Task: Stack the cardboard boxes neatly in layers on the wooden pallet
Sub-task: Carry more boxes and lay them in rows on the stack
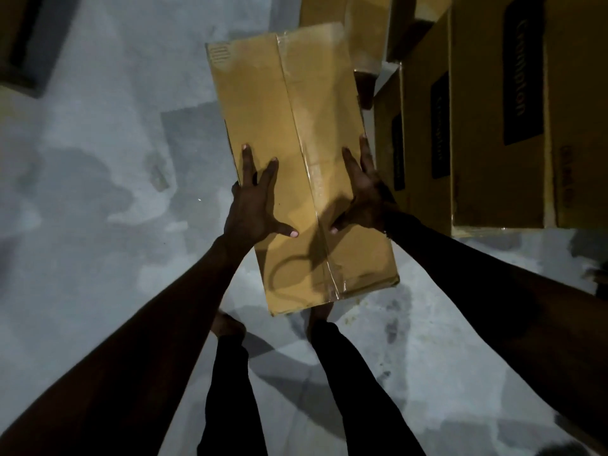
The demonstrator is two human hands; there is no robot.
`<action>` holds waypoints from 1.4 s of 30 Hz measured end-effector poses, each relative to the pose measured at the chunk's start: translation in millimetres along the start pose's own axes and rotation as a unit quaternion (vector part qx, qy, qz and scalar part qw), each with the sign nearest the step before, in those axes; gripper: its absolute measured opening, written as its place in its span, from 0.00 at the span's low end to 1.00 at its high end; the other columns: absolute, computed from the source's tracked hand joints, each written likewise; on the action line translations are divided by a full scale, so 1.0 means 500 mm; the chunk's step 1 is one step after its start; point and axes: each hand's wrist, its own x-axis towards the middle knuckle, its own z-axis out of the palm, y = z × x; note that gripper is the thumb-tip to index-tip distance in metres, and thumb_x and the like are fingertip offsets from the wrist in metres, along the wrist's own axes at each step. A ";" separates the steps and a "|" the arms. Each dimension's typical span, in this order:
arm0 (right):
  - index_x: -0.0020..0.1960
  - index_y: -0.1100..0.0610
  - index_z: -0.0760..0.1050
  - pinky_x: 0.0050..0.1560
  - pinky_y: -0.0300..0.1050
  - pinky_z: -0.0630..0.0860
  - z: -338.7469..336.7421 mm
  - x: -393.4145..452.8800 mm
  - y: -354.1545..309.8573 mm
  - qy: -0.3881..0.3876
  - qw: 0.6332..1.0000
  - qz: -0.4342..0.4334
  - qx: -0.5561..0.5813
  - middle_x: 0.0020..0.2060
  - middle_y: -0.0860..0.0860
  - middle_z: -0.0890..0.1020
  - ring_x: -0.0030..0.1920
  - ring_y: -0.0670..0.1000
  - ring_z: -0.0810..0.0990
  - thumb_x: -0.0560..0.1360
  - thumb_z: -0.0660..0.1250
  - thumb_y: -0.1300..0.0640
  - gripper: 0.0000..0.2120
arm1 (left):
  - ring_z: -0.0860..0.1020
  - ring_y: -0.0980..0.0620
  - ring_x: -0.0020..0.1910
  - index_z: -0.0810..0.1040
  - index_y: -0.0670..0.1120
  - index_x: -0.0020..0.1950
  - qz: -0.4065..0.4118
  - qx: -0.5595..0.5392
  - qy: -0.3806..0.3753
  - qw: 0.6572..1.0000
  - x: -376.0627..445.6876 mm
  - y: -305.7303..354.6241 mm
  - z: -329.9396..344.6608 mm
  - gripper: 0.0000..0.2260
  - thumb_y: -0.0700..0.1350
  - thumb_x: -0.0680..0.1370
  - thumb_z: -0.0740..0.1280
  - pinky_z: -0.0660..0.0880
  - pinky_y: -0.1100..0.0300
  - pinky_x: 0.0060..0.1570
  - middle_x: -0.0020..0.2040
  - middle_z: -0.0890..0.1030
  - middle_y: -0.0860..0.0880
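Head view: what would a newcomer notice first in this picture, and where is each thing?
A long brown cardboard box sealed with clear tape fills the centre, held above the grey concrete floor. The left hand and right hand press on its sides with spread fingers. On the right stands a stack of brown cardboard boxes with dark labels.

The cardboard box (296,166) was yellowish tan, with a glossy clear tape strip (306,179) along its middle seam and faint printed bars at one corner; the stacked boxes (493,126) were the same tan, each bearing a black label with pale lettering; the floor (98,159) was mottled grey with darker blotches; the trousers (362,390) were black.
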 end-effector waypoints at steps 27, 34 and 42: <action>0.83 0.48 0.38 0.75 0.69 0.57 -0.308 -0.369 -1.158 0.020 0.957 -0.277 -0.083 0.80 0.49 0.28 0.81 0.67 0.46 0.44 0.87 0.35 0.83 | 0.49 0.32 0.81 0.53 0.52 0.84 -0.149 -0.058 0.243 0.957 -0.790 -0.199 -0.951 0.69 0.71 0.48 0.78 0.59 0.34 0.75 0.82 0.32 0.46; 0.84 0.53 0.40 0.77 0.67 0.53 -0.344 -0.359 -1.393 0.040 0.935 -0.336 -0.104 0.81 0.53 0.32 0.81 0.65 0.46 0.47 0.87 0.36 0.81 | 0.51 0.32 0.81 0.52 0.54 0.84 -0.180 -0.026 0.275 0.944 -0.861 -0.298 -1.135 0.70 0.75 0.48 0.76 0.62 0.36 0.76 0.82 0.31 0.46; 0.84 0.50 0.43 0.75 0.67 0.62 -0.382 -0.242 -1.696 0.056 0.917 -0.381 -0.105 0.81 0.49 0.31 0.80 0.68 0.52 0.43 0.88 0.38 0.82 | 0.50 0.34 0.81 0.53 0.54 0.84 -0.218 -0.008 0.328 0.919 -0.873 -0.464 -1.372 0.69 0.72 0.49 0.79 0.63 0.38 0.74 0.82 0.32 0.46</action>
